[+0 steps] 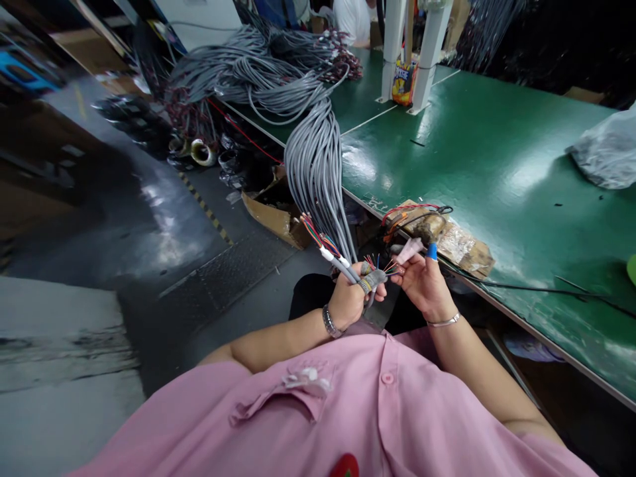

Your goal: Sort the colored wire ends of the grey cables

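Observation:
My left hand [350,298] is closed around several grey cables [342,266], with a grey fabric cover on its thumb. Coloured wires [313,230] stick out of two of the cable ends past white sleeves. Another fan of thin stripped wires [390,266] spreads from beside the left thumb. At these wires are the curled fingers of my right hand [422,285], which seem to pinch some of them; the exact contact is small. A pale pink wrap [410,250] and a blue wrap [432,251] cover two of its digits. A long grey cable bundle [318,159] hangs from the table towards my lap.
On the green table [477,152], a taped wooden block [464,245] with cords lies at the near edge. Beyond are white posts [428,59], a yellow packet [403,83], a plastic bag [609,149] and a cable heap [248,66]. A cardboard box [275,215] stands below.

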`<state>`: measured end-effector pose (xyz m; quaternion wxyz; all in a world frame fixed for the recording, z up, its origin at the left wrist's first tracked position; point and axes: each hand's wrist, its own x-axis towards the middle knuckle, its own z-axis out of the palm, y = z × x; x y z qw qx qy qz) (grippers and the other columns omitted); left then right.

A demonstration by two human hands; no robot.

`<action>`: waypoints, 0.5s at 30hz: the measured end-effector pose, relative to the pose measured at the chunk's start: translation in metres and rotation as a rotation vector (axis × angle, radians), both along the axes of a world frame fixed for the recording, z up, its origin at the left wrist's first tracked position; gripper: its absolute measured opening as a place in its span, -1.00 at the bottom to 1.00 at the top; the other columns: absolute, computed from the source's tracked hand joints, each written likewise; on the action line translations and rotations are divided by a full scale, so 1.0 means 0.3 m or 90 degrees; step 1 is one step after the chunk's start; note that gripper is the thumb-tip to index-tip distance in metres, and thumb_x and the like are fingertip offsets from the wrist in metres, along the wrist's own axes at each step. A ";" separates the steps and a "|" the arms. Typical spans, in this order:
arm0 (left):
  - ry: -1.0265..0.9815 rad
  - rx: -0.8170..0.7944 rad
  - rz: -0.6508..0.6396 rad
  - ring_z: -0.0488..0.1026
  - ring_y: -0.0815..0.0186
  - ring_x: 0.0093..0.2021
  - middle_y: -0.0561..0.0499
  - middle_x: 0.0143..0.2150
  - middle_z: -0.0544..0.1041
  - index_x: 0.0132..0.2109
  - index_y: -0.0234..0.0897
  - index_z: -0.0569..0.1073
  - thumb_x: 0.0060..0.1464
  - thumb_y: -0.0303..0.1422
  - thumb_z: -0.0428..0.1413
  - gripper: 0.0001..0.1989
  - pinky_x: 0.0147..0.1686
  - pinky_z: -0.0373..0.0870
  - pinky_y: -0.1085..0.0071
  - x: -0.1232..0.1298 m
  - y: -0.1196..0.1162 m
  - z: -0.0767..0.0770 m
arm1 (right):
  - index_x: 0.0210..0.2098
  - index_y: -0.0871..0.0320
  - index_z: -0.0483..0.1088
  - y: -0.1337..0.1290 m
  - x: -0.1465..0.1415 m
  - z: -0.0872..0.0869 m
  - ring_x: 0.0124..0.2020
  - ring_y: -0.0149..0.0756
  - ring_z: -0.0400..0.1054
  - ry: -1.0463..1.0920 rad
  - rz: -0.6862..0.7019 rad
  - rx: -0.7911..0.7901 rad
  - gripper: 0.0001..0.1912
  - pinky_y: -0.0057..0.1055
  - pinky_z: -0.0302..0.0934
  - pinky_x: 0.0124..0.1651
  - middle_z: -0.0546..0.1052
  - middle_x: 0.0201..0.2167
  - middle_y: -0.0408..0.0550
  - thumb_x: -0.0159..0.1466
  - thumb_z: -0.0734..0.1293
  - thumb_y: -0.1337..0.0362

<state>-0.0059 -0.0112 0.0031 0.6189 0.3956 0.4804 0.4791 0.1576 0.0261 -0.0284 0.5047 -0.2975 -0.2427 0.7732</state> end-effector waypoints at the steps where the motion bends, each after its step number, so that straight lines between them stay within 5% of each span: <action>1: 0.012 0.002 -0.001 0.39 0.42 -0.62 0.01 -0.58 0.49 -0.44 -0.32 0.40 -0.04 -0.11 0.24 -0.65 -0.64 0.17 0.53 -0.003 -0.002 -0.005 | -0.28 0.10 0.49 -0.008 0.009 0.005 -0.43 -0.40 0.35 -0.014 0.034 -0.002 -0.43 -0.43 0.32 -0.34 0.53 -0.35 -0.09 0.09 0.30 -0.28; 6: 0.059 0.014 -0.035 0.40 0.41 -0.60 0.01 -0.57 0.50 -0.43 -0.33 0.42 -0.04 -0.08 0.24 -0.64 -0.59 0.26 0.52 -0.014 -0.010 -0.046 | -0.35 0.17 0.48 -0.039 0.047 0.029 -0.47 -0.41 0.35 -0.140 0.144 0.011 -0.60 -0.43 0.33 -0.35 0.50 -0.47 -0.11 0.08 0.44 -0.07; 15: 0.086 0.005 -0.101 0.43 0.40 -0.56 0.00 -0.55 0.51 -0.38 -0.34 0.44 -0.05 -0.12 0.26 -0.66 -0.55 0.31 0.52 -0.024 -0.015 -0.040 | -0.52 0.19 0.44 -0.015 0.053 0.059 -0.57 -0.48 0.23 -0.319 0.128 0.100 -0.69 -0.49 0.17 -0.45 0.45 -0.58 -0.18 0.02 0.51 0.09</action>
